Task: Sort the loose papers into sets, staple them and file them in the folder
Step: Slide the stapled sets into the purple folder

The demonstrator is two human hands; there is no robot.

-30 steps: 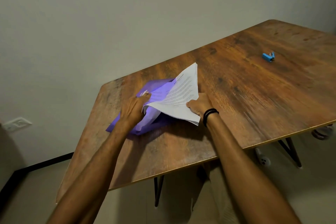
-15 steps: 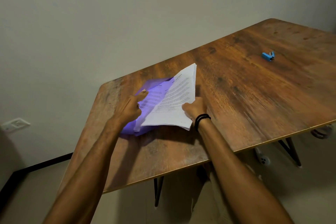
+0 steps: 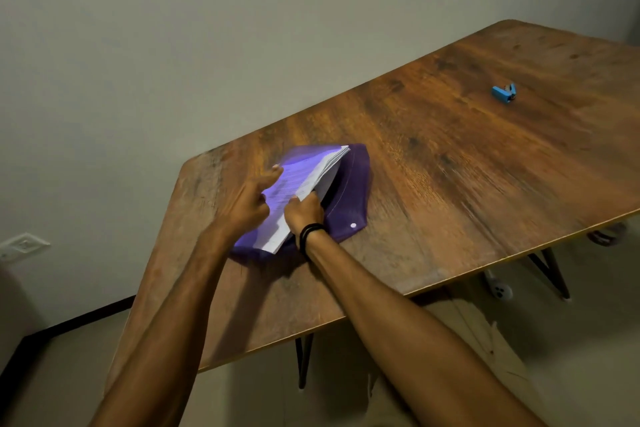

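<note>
A purple translucent folder point(image 3: 349, 198) with a white snap button lies on the wooden table point(image 3: 450, 184), its flap open to the right. A stack of white printed papers point(image 3: 311, 180) sits mostly inside it, seen through the front sheet. My left hand point(image 3: 247, 203) holds the folder's front sheet lifted, fingers curled on its edge. My right hand point(image 3: 304, 213), a black band on its wrist, grips the right edge of the stack at the folder's mouth. A small blue stapler point(image 3: 504, 93) lies far right on the table, away from both hands.
The table's near edge runs diagonally below my forearms, with black metal legs point(image 3: 550, 267) under it. A grey wall stands close behind the table, with a socket point(image 3: 24, 245) low at the left. Light floor shows below.
The paper stack has slid left and down into the folder and now lies nearly flat. The folder's flap has come into view on the right. Both hands moved closer together.
</note>
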